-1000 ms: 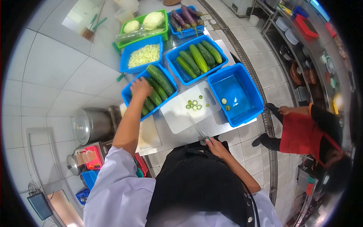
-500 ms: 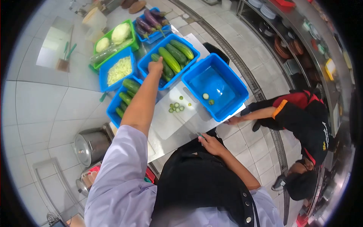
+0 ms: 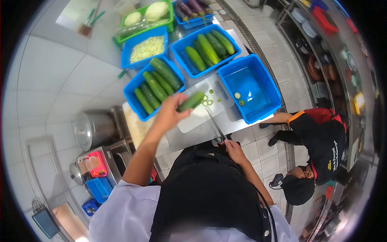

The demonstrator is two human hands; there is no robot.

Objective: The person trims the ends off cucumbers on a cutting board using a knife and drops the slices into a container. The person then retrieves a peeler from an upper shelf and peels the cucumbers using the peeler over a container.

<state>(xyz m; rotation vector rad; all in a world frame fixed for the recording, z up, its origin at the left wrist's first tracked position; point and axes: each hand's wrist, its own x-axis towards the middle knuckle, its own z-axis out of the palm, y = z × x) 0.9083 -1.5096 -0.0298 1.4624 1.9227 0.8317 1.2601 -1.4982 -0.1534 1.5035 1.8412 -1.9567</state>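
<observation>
Two bare hands show in the head view, well apart from each other. The left hand [image 3: 171, 112] is curled shut around one cucumber [image 3: 193, 101], thumb and fingers pressed to its near end. The right hand [image 3: 235, 151] is closed around the handle of a knife [image 3: 215, 123], whose blade slants away over the white cutting board [image 3: 192, 122] towards a small group of round green slices [image 3: 209, 102].

The held cucumber is green and whole-looking, with a rounded far end that points away and to the right. It lies over the left part of the board, tilted across it, just beside the slices; whether it touches the board, I cannot tell. More cucumbers lie side by side in the left blue bin [image 3: 131, 104] and in the middle blue bin [image 3: 182, 61]. Two small cut pieces [image 3: 237, 96] sit in the right blue bin [image 3: 254, 84], beside the board.
</observation>
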